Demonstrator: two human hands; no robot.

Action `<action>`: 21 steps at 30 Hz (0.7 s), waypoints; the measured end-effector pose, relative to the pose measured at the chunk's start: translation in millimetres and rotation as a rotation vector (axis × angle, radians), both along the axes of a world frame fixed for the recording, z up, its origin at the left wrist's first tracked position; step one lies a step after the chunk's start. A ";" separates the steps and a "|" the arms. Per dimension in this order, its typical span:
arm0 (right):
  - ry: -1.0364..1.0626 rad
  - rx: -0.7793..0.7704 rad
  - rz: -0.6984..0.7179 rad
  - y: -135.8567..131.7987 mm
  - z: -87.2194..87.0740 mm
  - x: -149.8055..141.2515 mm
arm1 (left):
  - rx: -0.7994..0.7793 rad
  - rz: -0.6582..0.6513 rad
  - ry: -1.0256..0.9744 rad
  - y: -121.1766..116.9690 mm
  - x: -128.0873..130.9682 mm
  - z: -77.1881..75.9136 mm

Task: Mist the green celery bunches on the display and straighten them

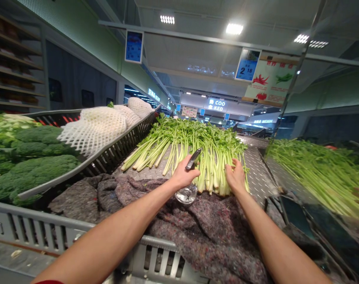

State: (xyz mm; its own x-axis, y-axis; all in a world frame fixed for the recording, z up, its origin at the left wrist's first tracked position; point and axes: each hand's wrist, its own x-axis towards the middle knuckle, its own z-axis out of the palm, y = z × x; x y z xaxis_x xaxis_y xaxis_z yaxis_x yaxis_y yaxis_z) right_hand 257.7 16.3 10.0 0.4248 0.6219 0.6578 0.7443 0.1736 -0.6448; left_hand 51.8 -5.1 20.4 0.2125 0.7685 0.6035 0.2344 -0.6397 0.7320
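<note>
Celery stalks (210, 157) lie in a wide spread on a textured metal shelf, leaves to the back and pale cut ends towards me. My left hand (183, 173) is closed around what looks like a clear spray bottle (186, 195); its black head (193, 159) sticks out above the thumb, and its round base shows below the hand. At the right side of the celery, my right hand (236, 175) is open, fingers slightly bent, holding nothing I can see. Whether it touches the stalks I cannot tell. A grey-brown felt cloth (209, 228) lies bunched under both forearms.
Broccoli (34, 173) and white produce in foam nets (93, 128) sit left, behind a black slatted divider (120, 152). A grey slatted rail (57, 230) edges the front. On the right, a mirror-like panel (318, 177) shows celery and part of a hand. Price signs (248, 65) hang above.
</note>
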 end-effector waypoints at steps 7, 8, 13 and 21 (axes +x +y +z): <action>0.016 -0.033 -0.007 -2.8 3.1 -1.3 | 0.066 -0.015 0.132 -0.9 4.8 -9.8; 0.022 -0.040 -0.012 -3.5 3.8 -1.7 | 0.071 -0.022 0.131 -1.7 5.7 -10.1; 0.066 -0.040 -0.009 -3.2 4.3 -0.2 | 0.049 -0.047 0.096 -5.4 8.9 -7.3; 0.085 -0.012 -0.006 -0.6 3.2 2.3 | 0.047 -0.025 0.086 -13.0 16.7 -1.5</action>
